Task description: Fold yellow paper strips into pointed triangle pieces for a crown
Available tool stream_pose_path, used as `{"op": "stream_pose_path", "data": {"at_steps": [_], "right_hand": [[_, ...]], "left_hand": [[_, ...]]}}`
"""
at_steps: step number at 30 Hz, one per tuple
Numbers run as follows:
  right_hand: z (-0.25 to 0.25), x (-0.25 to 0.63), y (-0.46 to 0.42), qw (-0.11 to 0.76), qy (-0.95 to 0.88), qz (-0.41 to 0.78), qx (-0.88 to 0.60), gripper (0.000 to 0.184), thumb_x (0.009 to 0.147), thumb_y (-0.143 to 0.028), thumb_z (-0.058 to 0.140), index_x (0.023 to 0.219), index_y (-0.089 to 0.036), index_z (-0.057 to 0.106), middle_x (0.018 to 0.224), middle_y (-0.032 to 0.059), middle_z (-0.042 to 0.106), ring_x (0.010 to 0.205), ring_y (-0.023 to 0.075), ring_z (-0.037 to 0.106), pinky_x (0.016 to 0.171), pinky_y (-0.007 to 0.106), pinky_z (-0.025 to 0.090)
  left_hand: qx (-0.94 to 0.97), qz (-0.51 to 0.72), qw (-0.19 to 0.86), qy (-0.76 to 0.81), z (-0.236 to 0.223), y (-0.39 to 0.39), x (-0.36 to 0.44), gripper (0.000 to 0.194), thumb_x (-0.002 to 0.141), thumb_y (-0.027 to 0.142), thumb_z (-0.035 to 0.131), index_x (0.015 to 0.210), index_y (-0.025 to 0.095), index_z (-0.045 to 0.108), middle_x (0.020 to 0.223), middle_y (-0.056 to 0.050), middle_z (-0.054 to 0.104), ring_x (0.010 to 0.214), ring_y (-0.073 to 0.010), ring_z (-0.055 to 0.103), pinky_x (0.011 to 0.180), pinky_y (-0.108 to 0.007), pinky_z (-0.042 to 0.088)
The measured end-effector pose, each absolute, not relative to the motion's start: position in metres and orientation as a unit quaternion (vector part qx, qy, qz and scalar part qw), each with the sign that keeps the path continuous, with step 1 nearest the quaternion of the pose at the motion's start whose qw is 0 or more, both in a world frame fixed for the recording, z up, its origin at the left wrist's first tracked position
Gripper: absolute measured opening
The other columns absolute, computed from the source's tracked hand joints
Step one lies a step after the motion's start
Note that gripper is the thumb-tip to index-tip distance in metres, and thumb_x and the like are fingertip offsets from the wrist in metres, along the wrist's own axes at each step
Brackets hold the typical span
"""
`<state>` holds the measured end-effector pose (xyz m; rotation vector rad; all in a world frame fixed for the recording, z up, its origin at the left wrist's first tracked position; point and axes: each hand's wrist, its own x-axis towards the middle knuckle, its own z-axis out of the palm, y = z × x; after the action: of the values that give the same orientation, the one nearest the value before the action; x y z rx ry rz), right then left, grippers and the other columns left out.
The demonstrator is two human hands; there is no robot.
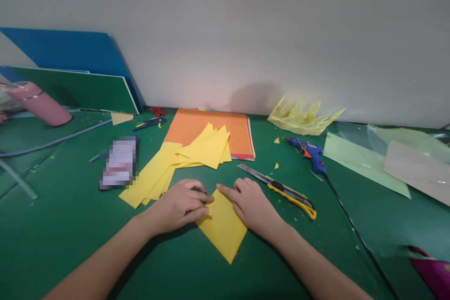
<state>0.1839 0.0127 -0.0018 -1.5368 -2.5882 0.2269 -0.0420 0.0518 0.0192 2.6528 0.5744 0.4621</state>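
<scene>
A piece of yellow paper (228,234) lies on the table in front of me, one corner pointing toward me and a small flap folded over at its upper left. My left hand (184,204) has its thumb and forefinger closed on that folded edge. From the other side, my right hand (253,206) holds the paper down, forefinger reaching to the top corner and the other fingers curled. Just beyond my right hand rests a yellow utility knife (284,191), its blade out. Yellow paper strips (151,178) and several pointed yellow pieces (211,145) lie beyond my left hand.
Orange paper (188,124) tops a stack at the back. A blue glue gun (309,150) trails its black cord (355,229) on the right, near a pale yellow spiky paper piece (302,119) and green sheets (362,164). Leftward are a phone (119,161), pens (149,124) and a pink bottle (42,105).
</scene>
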Motion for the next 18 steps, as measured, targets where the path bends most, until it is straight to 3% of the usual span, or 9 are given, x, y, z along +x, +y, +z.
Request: {"op": "stream_pose_path", "data": {"at_steps": [6, 13, 18], "right_hand": [[-0.0030, 0.1842, 0.0122, 0.065, -0.856, 0.064, -0.509, 0.045, 0.090, -0.010, 0.043, 0.132, -0.024, 0.050, 0.088, 0.0072, 0.051, 0.081, 0.0213, 0.044, 0.071, 0.031, 0.033], [-0.0052, 0.1859, 0.0129, 0.080, -0.886, 0.030, -0.456, 0.039, 0.093, -0.017, 0.046, 0.129, -0.032, 0.053, 0.082, 0.0049, 0.051, 0.075, 0.0194, 0.042, 0.067, 0.030, 0.029], [-0.0035, 0.1825, 0.0123, 0.060, -0.869, 0.021, -0.490, 0.038, 0.093, -0.016, 0.045, 0.129, -0.025, 0.053, 0.085, 0.0071, 0.053, 0.077, 0.0203, 0.043, 0.066, 0.031, 0.030]], "left_hand": [[0.943, 0.140, 0.211, 0.214, 0.0223, 0.0530, -0.0466, 0.026, 0.095, 0.028, 0.044, 0.100, 0.022, 0.069, 0.100, -0.004, 0.072, 0.093, -0.0228, 0.054, 0.085, -0.040, 0.042], [0.943, 0.141, 0.226, 0.200, 0.0222, 0.0516, -0.0435, 0.020, 0.086, 0.037, 0.060, 0.078, 0.020, 0.064, 0.106, -0.006, 0.068, 0.101, -0.0226, 0.053, 0.090, -0.039, 0.042], [0.943, 0.147, 0.219, 0.202, 0.0196, 0.0513, -0.0407, 0.018, 0.088, 0.029, 0.057, 0.072, 0.019, 0.056, 0.093, -0.006, 0.063, 0.091, -0.0184, 0.054, 0.087, -0.036, 0.042]]}}
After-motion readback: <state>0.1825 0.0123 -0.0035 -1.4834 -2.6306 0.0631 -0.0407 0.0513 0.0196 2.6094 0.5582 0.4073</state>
